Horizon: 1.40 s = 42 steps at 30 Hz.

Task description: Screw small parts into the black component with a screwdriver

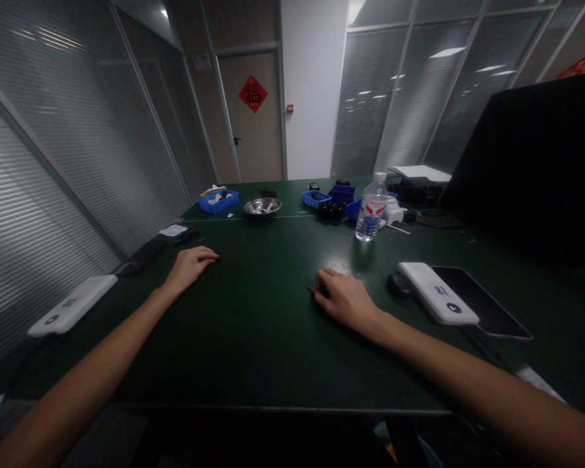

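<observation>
My left hand (192,266) rests low over the dark green table (253,312), left of the middle. Its fingers are pressed together and bent towards the thumb; whatever lies between the tips, if anything, is too small to make out. On the right, my right hand (344,296) is closed near the table surface. A thin dark piece (310,289) sticks out to the left from between its fingers and thumb; most of it is hidden by the hand, so its kind is unclear.
A water bottle (372,208) stands beyond my right hand. Farther back are a metal bowl (262,208), a blue basket (218,203) and another blue basket (316,199). White power banks (436,292) lie at both sides, the right one against a dark tablet-like slab (487,305). A black monitor (536,169) stands right.
</observation>
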### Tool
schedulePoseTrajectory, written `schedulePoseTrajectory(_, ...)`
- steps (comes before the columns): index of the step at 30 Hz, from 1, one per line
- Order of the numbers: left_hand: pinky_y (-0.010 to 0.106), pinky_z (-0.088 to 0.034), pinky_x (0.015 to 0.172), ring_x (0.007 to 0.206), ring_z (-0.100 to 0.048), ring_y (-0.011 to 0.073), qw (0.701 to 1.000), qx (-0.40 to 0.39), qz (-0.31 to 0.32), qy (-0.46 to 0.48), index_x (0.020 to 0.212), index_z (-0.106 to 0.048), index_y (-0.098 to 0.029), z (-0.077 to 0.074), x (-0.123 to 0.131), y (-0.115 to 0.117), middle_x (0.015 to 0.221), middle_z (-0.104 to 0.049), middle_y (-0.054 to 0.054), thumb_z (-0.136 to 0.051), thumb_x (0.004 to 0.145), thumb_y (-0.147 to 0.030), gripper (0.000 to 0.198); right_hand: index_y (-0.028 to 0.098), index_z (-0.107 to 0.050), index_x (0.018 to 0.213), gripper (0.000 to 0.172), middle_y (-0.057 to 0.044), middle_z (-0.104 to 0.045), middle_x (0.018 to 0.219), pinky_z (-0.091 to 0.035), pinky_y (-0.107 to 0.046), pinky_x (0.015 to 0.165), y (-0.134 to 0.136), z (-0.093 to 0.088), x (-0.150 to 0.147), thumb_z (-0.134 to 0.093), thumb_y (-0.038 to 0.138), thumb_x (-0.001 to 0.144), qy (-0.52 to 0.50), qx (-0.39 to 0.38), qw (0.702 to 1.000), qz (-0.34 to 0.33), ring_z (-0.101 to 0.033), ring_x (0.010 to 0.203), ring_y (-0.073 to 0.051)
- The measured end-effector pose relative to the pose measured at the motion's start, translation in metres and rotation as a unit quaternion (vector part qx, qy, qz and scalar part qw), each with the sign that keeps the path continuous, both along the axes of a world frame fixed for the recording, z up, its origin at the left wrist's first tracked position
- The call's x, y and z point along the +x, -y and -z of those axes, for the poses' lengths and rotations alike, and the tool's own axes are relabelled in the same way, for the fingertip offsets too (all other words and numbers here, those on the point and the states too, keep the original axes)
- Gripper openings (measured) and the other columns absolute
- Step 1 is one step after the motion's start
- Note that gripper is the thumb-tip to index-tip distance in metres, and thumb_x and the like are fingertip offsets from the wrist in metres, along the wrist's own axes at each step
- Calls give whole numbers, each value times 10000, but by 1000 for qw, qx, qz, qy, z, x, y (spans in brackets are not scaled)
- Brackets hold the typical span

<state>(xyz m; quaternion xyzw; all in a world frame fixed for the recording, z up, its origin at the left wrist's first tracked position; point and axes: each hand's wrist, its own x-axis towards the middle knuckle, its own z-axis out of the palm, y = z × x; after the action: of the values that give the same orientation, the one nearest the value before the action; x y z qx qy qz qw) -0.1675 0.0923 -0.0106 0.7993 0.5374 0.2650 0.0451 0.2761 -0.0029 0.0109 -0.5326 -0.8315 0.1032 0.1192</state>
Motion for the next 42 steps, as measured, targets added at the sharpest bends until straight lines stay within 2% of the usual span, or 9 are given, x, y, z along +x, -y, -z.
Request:
schedulePoseTrajectory(4,420,-493,1033,1134,-658,245,999,-5,7,-37,1139,-754,-248,-1,-1,4,1217,-719,42,-549,939,-310,293,202,-602,1008,152,-53,-630,1043,-391,-257,629,0,-1,0,-553,342,972,0,-3,1000,0,-609,785,-154)
schedulePoseTrajectory(9,446,-500,998,1122,-655,274,995,3,-13,-99,1173,-744,-244,-4,0,9,1210,-719,69,-538,928,-271,321,208,-606,1011,155,-47,-633,1037,-373,-263,617,-1,2,0,-546,344,971,-6,1,1000,-5,-608,779,-157)
schedulePoseTrajectory(14,431,-507,984,1097,-659,271,997,8,-24,-79,1233,-711,-231,-2,2,7,1211,-715,79,-518,947,-294,352,208,-601,997,146,-47,-632,1036,-359,-264,614,-1,2,0,-556,343,967,1,6,1000,-4,-610,783,-158)
schedulePoseTrajectory(20,424,-518,969,1073,-654,283,997,16,-50,-54,1038,-774,-217,0,-2,2,1169,-694,91,-549,933,-401,309,208,-605,1028,149,-56,-631,1047,-376,-268,640,-1,2,0,-551,332,966,2,3,1000,-5,-616,808,-170)
schedulePoseTrajectory(27,448,-511,947,1060,-654,299,994,2,-70,-78,1082,-742,-190,-10,1,12,1145,-700,108,-516,935,-323,301,212,-604,1002,138,-46,-635,1023,-365,-273,631,-3,7,1,-560,334,956,2,18,1000,-6,-605,784,-166)
schedulePoseTrajectory(35,457,-503,904,1011,-642,325,985,26,-90,-144,1012,-717,-182,-6,6,8,1061,-692,137,-504,924,-287,254,206,-595,995,149,-46,-632,1020,-359,-264,617,-2,6,1,-551,346,966,-4,21,1000,-13,-598,758,-153)
schedulePoseTrajectory(42,436,-521,826,961,-659,324,982,4,-97,-161,949,-685,-164,-11,10,4,1023,-683,148,-485,914,-252,222,207,-598,1000,144,-46,-633,1025,-359,-259,617,-2,5,1,-560,342,965,2,12,1000,-6,-606,778,-155)
